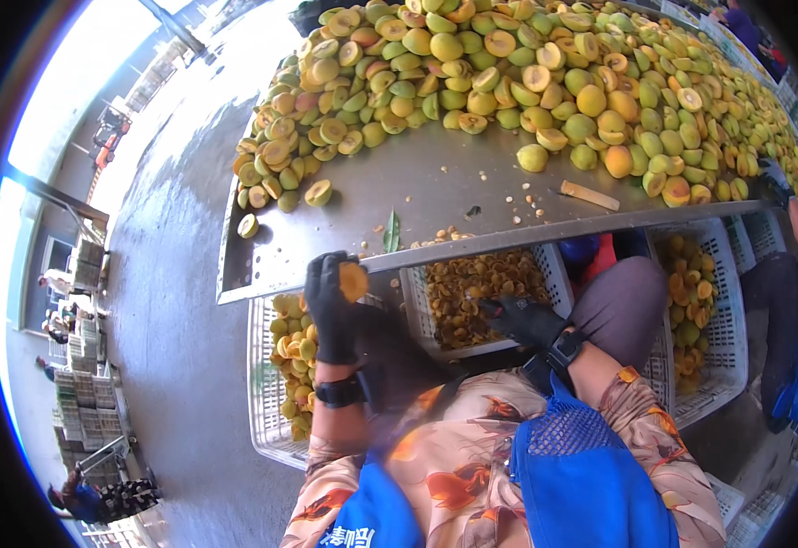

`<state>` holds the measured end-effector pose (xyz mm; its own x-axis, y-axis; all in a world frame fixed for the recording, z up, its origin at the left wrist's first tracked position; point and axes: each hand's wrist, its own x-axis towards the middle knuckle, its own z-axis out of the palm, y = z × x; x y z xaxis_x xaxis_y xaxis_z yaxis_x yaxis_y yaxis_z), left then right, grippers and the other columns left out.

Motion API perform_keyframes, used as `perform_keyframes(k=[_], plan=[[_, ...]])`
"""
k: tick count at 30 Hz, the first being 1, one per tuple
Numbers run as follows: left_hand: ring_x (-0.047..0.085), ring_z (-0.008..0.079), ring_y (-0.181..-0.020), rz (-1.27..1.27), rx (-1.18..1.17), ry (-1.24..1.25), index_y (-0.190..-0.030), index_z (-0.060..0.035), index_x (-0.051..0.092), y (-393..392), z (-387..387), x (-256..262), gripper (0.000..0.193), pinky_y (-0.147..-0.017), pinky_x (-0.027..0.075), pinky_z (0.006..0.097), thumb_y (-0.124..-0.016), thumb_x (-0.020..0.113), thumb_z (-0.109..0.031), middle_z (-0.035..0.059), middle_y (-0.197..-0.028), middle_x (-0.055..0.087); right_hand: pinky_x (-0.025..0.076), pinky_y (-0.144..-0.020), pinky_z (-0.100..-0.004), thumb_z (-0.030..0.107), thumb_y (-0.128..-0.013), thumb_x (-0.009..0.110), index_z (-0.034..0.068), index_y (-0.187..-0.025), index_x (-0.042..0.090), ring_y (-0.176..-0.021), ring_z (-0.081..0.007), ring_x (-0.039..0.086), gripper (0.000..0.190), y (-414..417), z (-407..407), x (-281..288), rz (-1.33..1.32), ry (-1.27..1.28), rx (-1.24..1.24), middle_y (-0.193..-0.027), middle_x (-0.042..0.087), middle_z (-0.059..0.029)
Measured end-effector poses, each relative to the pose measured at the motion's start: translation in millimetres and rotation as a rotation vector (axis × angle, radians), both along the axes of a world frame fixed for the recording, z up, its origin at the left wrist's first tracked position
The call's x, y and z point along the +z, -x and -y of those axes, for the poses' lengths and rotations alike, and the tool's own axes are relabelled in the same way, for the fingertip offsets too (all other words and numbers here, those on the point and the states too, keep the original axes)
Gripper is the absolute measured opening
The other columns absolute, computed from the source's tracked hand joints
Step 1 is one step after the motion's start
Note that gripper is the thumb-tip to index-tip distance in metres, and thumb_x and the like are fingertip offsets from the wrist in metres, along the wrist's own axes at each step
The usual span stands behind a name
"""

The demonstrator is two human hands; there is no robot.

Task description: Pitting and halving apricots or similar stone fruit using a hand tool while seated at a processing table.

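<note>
In my gloved left hand [330,308] is an orange apricot half [354,281], held just at the front lip of the metal table [433,178]. My right hand [526,320], also in a black glove, hangs over a white crate [558,277] of brown fruit pits and scraps [481,288]. Its fingers are curled, with a bit of red near the tips; whether they grip a small tool I cannot tell. Halved green and yellow apricots [454,75] are heaped across the back of the table.
A wooden-handled tool [589,195], a green leaf [391,231] and loose kernels lie on the table. Crates of orange fruit stand left [262,383] and right [728,329]. A co-worker's gloved hand [775,181] is at the far right. Stacked crates [84,390] and people line the left.
</note>
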<state>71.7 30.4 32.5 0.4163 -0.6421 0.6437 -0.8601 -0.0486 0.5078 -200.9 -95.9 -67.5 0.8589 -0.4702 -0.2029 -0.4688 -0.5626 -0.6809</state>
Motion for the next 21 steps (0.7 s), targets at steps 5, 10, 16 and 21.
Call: perform_keyframes(k=[5,10,16,21], plan=[[0.06,0.0324,-0.085,-0.14,0.208,-0.595,-0.093,-0.0001,0.063,-103,-49,24,0.031,-0.075,0.046,0.0393,-0.09,0.052,-0.029,0.0168,-0.088,0.064,0.048,-0.068,-0.0487,0.039,-0.086,0.053,0.005,-0.106,0.054,-0.078,-0.0393,0.063,0.04,19,20,-2,-0.06,0.088,-0.329,-0.081,0.064,-0.0205],[0.06,0.0348,-0.085,0.34,-0.005,-0.7,-0.098,-0.0019,0.065,-193,24,-5,0.031,-0.072,0.046,0.0416,-0.091,0.048,-0.027,0.0211,-0.09,0.064,0.049,-0.062,-0.0359,0.018,-0.09,0.046,0.01,-0.122,0.053,-0.068,-0.0225,0.058,0.034,12,1,-29,0.196,0.393,-0.142,-0.104,0.062,-0.0111],[0.054,0.0299,-0.073,0.326,0.178,-0.967,-0.106,-0.0044,0.062,-175,118,-22,0.024,-0.067,0.043,0.0361,-0.089,0.051,-0.019,0.0152,-0.083,0.061,0.048,-0.061,-0.0333,0.015,-0.088,0.053,0.01,-0.094,0.06,-0.068,-0.0181,0.057,0.011,-8,-15,-30,0.131,0.204,-0.076,-0.075,0.06,-0.0035],[0.049,0.0238,-0.063,0.225,0.087,-0.984,-0.11,-0.0051,0.059,-156,161,-21,0.027,-0.058,0.038,0.032,-0.088,0.055,-0.019,0.0109,-0.076,0.058,0.047,-0.06,-0.0348,0.017,-0.088,0.054,0.01,-0.094,0.06,-0.066,-0.0202,0.057,0.011,5,-4,-21,0.099,0.099,-0.218,-0.074,0.059,-0.0051]])
